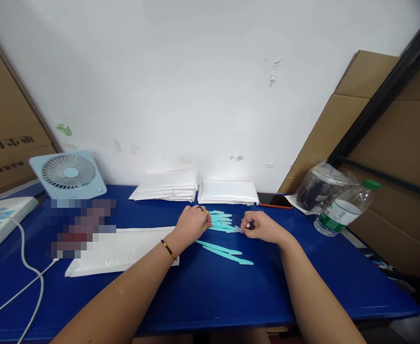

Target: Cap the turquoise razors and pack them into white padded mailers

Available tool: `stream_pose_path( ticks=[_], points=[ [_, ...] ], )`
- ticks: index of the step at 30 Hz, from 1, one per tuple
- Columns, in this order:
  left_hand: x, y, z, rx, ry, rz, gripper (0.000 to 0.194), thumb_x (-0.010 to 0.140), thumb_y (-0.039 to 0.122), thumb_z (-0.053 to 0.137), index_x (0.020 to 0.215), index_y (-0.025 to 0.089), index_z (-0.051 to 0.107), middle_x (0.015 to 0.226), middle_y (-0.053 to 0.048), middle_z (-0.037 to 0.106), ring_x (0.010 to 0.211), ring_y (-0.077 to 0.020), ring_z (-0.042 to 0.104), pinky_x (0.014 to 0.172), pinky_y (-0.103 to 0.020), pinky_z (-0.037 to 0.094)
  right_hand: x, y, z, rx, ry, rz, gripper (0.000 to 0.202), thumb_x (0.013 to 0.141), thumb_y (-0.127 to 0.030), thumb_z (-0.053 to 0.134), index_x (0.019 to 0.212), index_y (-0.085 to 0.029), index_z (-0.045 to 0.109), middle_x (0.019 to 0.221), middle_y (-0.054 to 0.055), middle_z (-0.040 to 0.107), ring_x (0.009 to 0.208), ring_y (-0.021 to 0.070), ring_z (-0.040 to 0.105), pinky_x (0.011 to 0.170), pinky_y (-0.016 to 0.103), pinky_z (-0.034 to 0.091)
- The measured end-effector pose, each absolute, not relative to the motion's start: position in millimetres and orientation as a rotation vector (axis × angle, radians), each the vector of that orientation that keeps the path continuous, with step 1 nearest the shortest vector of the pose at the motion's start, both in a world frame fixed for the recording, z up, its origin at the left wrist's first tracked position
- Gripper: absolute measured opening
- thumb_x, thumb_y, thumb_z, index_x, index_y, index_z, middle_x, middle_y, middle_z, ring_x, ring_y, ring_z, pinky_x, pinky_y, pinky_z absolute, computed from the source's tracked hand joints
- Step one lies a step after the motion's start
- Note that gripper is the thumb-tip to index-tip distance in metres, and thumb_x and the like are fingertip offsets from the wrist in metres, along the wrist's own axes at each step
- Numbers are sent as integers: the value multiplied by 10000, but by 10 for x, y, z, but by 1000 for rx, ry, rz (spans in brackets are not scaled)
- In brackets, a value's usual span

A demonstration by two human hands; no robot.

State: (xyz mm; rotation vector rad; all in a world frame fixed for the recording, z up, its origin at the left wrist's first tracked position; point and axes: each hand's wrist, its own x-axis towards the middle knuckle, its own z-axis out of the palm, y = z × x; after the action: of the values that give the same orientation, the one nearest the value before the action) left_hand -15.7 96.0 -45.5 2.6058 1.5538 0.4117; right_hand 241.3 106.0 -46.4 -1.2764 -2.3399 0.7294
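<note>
At far left, a printed cardboard box (12,138) is set against a white wall, with a white power strip (5,224) and a pale blue fan (68,174) placed on a blue table (231,296). Beside the fan, an item is obscured by pixelation. A single white padded envelope (123,248) is laid flat, partly covered by the left forearm, with a stack of envelopes (165,185) seen behind it. The left hand (193,222), its wrist circled by a dark bracelet (168,249), is curled at the left ends of a fanned group of turquoise sticks (221,220); whether one is gripped cannot be told. The group is spread between the two hands, while two loose sticks (227,255) are left nearer the table's front edge, below both hands. A second stack (227,192) is seen behind the group. Just right of the sticks, a small translucent piece (239,229) is pinched in the fingertips of the right hand (258,227). Farther right, a phone (274,200), a bagged dark object (310,192) and a tilted, green-capped bottle (344,210) are found.
</note>
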Motion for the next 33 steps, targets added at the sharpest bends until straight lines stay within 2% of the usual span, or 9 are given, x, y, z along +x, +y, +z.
stream_pose_path(
  ticks=[7,11,15,19,24,27,33],
  points=[
    [-104,917,-468,2729,1495,446,190,838,308,512,761,190,639,855,-58,616,887,-205,521,749,-338,293,2228,1023,-466,-1190,-2385,648,97,647,-128,559,671,-175,641,732,6,583,613,107,514,550,209,383],
    [-86,924,-499,2708,1551,482,169,853,308,501,813,208,631,899,-36,614,922,-194,516,763,-331,298,2201,1056,-478,-1206,-2365,523,120,700,-157,547,709,-190,662,750,12,597,633,116,532,576,218,395],
    [-105,919,-494,2600,1548,494,181,828,342,537,958,243,615,1002,-12,612,960,-181,530,777,-302,326,2476,1154,-473,-1376,-2254,354,165,753,-212,517,753,-202,682,778,25,624,661,136,558,607,239,406],
    [-129,877,-488,2552,1258,314,210,735,430,624,853,259,652,893,22,644,850,-156,581,733,-262,359,2829,1275,-551,-1700,-2170,248,111,694,-254,597,699,-194,690,744,53,648,662,169,575,569,252,391],
    [-123,853,-524,2444,1153,184,97,717,338,638,728,243,658,760,33,665,678,-126,583,599,-227,364,2900,1341,-686,-1799,-2183,474,104,641,-293,667,650,-190,673,665,42,663,612,168,586,529,244,384],
    [-120,874,-540,2419,1209,243,92,742,311,601,735,229,642,755,24,659,681,-129,579,578,-223,362,2837,1310,-671,-1774,-2198,591,99,642,-282,662,636,-183,651,639,26,652,593,158,580,515,236,384],
    [-157,936,-536,2350,1332,508,159,844,286,436,789,209,563,774,12,631,688,-129,558,606,-222,381,2650,1154,-488,-1394,-2157,884,196,754,-372,590,787,-179,596,626,-3,600,559,131,574,521,228,416]
  ],
)
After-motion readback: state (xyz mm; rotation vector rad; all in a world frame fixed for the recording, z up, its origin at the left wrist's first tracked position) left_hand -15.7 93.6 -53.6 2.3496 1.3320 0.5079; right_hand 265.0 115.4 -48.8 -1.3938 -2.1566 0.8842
